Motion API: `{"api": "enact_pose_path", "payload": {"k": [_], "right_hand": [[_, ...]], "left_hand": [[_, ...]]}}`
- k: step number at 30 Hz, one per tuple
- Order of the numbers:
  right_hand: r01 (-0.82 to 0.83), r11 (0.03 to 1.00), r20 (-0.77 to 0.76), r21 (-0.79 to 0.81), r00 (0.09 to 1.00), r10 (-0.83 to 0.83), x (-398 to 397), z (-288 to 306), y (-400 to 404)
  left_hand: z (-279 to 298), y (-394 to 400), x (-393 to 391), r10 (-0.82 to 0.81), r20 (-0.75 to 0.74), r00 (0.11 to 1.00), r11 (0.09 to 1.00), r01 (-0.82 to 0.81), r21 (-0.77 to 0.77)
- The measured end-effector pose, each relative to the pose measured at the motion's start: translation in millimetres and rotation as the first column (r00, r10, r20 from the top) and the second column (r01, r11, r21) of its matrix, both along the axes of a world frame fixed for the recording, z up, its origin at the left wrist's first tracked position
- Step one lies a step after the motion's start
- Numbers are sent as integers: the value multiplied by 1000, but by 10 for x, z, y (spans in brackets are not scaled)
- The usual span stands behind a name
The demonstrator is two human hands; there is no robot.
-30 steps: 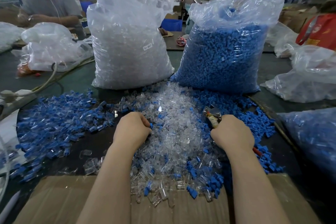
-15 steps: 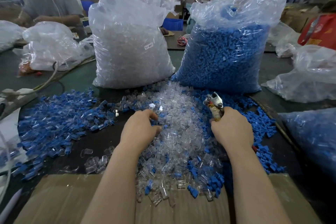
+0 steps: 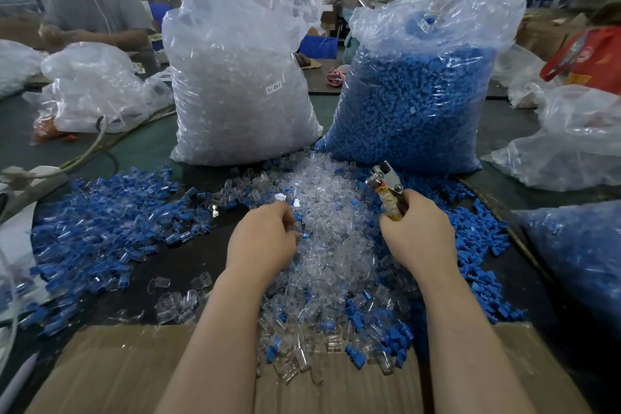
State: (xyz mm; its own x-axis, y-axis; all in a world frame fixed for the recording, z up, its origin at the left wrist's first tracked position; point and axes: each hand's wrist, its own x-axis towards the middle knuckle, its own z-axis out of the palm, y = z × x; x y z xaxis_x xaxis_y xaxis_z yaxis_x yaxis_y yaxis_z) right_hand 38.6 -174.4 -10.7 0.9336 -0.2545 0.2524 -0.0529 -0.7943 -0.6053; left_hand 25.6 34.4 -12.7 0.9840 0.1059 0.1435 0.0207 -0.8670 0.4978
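A heap of small clear plastic caps lies in the middle of the dark table, mixed with blue caps. My left hand rests on the heap's left side, its fingers curled into the clear pieces; what it pinches is hidden. My right hand grips a metal hand tool whose jaws point up and away over the heap. A spread of blue-and-clear pieces covers the table to the left. More loose blue caps lie on the right.
Two tall plastic sacks stand behind the heap: one of clear caps and one of blue caps. Cardboard covers the near edge. Other bags sit right and left. A person works at the far left. A cable crosses the left.
My left hand has slid forward and to the right into the clear heap. My right hand has lifted the tool so that its jaws stand higher.
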Motion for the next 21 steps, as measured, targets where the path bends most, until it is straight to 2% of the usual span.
{"api": "enact_pose_path", "payload": {"k": [4, 8, 11, 14, 17, 19, 21], "right_hand": [[-43, 996, 59, 73, 997, 39, -18, 17, 17], [-85, 977, 139, 194, 989, 58, -34, 55, 38], [-147, 934, 201, 325, 976, 84, -49, 92, 49], [-225, 897, 255, 381, 958, 132, -53, 130, 74], [-288, 868, 302, 405, 938, 170, -60, 145, 105], [-312, 850, 316, 424, 931, 184, -60, 144, 123], [-325, 835, 318, 444, 928, 193, -56, 144, 138]], "left_hand": [[-19, 1, 9, 14, 25, 1000, 999, -13, -50], [40, -32, 16, 43, 67, 997, 940, -18, -339], [120, -105, 15, 30, 78, 996, 813, 21, -582], [198, -199, -4, -20, 11, 1000, 583, 20, -812], [245, -263, -14, -98, -28, 995, 397, 13, -918], [249, -276, -20, -118, -4, 993, 363, 39, -931], [243, -278, -29, -105, 21, 994, 385, 60, -921]]}}
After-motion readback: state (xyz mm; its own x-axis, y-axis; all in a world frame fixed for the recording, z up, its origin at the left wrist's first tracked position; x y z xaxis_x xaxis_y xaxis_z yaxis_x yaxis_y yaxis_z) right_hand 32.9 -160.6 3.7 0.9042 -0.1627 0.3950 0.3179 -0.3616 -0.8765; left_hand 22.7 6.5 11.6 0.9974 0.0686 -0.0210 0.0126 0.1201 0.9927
